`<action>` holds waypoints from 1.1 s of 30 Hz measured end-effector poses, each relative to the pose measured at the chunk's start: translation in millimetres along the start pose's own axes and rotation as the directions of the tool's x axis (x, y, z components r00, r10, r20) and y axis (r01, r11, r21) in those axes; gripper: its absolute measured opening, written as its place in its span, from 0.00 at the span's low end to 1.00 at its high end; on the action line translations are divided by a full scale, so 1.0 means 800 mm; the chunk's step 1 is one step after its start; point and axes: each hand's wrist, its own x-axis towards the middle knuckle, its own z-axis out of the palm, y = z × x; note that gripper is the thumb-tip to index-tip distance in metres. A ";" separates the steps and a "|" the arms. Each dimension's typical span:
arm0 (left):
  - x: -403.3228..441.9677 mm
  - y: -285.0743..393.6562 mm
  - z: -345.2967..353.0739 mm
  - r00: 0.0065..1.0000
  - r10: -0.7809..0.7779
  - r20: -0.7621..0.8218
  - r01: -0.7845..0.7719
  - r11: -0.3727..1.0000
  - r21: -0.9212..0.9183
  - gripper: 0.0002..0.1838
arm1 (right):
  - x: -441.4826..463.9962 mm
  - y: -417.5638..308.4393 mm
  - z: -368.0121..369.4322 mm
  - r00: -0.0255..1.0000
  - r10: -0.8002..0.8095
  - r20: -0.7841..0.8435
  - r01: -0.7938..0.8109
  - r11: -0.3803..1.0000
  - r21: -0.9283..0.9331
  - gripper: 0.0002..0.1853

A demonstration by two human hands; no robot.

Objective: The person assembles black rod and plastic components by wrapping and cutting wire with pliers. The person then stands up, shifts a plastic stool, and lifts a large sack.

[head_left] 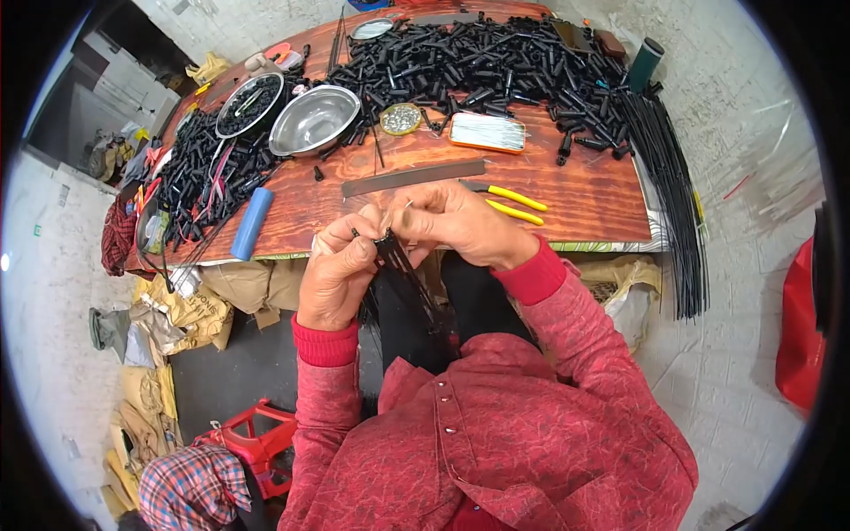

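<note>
Fine fingertip work on the black strands, just off the tabletop's near edge.
From my remote seat I see the left hand (335,270) pinching the upper end of the black strands (403,274) between thumb and fingers; they hang below the near edge of the tabletop (301,208), in front of the lap. The right hand (456,226) is right beside that end, fingertips drawn together, though I cannot tell whether they grip something thin. I'd call for a firm, still left pinch close to the strand ends, letting the right fingertips make small, light movements. I'd also let the tails hang free so nothing tugs, and mind the pliers (509,194) near the right wrist, towards the near right corner.
</note>
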 end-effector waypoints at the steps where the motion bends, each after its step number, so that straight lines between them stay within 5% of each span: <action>1: 0.000 -0.001 -0.002 1.000 -0.001 0.013 0.001 1.000 0.001 0.08 | -0.001 0.000 -0.002 1.000 0.002 0.017 -0.002 1.000 0.013 0.18; 10: 0.000 0.001 0.003 0.996 -0.080 0.045 0.080 0.997 -0.002 0.08 | 0.000 -0.016 -0.003 0.997 0.071 0.001 -0.071 0.995 -0.068 0.24; 13: 0.002 0.001 0.004 0.996 -0.061 0.066 0.064 0.997 -0.039 0.08 | -0.006 -0.017 0.001 0.995 0.096 0.021 -0.098 0.993 0.071 0.19; 19: 0.003 0.003 0.000 0.997 -0.062 0.050 0.062 0.998 -0.006 0.08 | -0.004 0.000 -0.011 0.992 0.017 0.126 -0.019 1.000 0.018 0.10; 33: 0.002 0.010 0.001 0.987 -0.081 0.137 0.078 0.997 0.030 0.09 | 0.000 -0.019 -0.013 0.956 0.159 0.247 -0.190 0.976 0.104 0.12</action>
